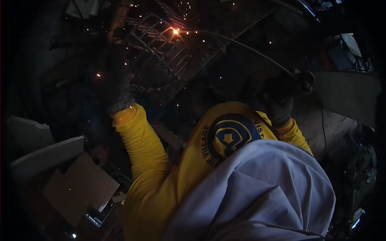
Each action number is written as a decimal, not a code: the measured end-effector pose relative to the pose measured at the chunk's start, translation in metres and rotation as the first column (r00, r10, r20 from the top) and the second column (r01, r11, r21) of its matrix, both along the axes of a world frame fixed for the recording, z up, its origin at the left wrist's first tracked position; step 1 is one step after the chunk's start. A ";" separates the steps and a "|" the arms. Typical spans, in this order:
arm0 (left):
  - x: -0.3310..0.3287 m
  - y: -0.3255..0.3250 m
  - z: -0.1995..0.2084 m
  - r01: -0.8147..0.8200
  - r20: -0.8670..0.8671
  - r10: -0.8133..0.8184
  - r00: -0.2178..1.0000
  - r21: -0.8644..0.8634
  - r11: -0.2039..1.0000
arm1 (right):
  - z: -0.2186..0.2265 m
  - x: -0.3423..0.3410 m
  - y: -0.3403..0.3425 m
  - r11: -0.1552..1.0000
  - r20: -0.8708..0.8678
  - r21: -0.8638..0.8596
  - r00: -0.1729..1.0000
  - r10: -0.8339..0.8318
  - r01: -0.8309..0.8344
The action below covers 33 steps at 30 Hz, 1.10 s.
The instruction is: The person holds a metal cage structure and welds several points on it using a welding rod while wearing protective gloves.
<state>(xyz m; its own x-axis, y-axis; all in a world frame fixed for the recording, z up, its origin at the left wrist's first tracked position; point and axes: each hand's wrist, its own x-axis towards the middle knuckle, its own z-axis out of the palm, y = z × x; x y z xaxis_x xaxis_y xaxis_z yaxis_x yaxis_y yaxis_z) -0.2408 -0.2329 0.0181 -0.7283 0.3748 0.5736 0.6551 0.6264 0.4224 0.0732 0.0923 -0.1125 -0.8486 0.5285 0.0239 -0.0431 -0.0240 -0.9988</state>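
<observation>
My right hand [278,105], in a dark glove, is closed at the near end of a long thin welding rod [251,50]. The rod runs up and left in a curve to a bright orange glowing spot [175,31], where sparks fly out. That spot lies on a metal grille [161,48] of bent bars and parallel rods. My left hand [117,86], also gloved, is left of the grille; its fingers are lost in the dark. Just beyond it lies a long tool with an orange-brown body [122,17], and I cannot tell whether the hand touches it.
The grille rests on a dark work surface [237,34] with a slanting edge. Cut cardboard [80,186] and a pale board [48,154] are at lower left. A large panel [345,94] stands at right. Grey cloth [257,193] hangs in front of my yellow shirt.
</observation>
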 end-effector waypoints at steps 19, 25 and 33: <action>0.031 0.049 0.037 -0.397 0.111 0.419 0.901 -0.174 0.901 | 0.005 -0.006 -0.005 0.984 0.080 -0.178 0.996 0.039 -0.025; 0.034 0.053 0.041 -0.405 0.172 0.466 0.868 -0.299 0.864 | 0.012 -0.016 -0.009 0.961 -0.020 -0.276 1.000 0.016 -0.021; 0.012 0.001 0.016 -0.451 -0.536 0.032 0.844 -0.674 0.585 | 0.014 -0.020 -0.008 0.997 -0.083 -0.074 0.997 0.006 -0.012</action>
